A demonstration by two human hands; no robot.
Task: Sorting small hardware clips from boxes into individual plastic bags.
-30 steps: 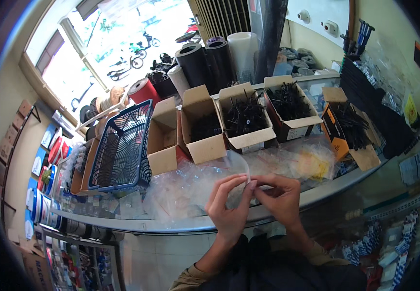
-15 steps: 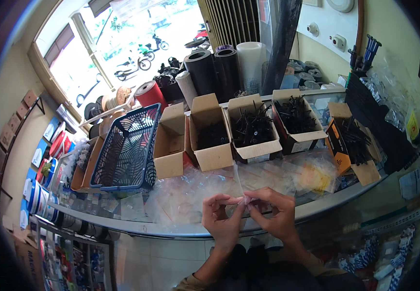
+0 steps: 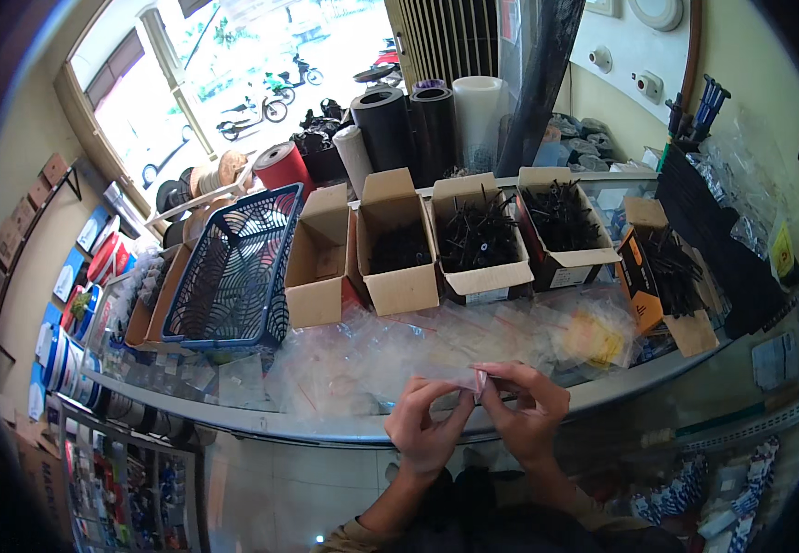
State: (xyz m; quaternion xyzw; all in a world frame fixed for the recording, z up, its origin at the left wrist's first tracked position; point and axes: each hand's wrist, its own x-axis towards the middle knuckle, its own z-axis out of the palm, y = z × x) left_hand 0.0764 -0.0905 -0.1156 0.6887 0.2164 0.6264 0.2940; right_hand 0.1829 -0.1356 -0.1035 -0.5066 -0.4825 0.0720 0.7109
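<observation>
Currently left hand [image 3: 425, 426] and right hand [image 3: 527, 412] both pinching a small clear plastic bag [image 3: 479, 380] between fingertips, held just above the counter [image 3: 326, 419] edge, near the open cardboard boxes [image 3: 478, 240] of dark screws.

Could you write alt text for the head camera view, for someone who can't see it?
Two bare hands, left hand and right hand, pinch a small clear plastic bag between them over a glass counter strewn with more clear bags. Behind stand open cardboard boxes of black screws and a dark blue plastic basket.
</observation>
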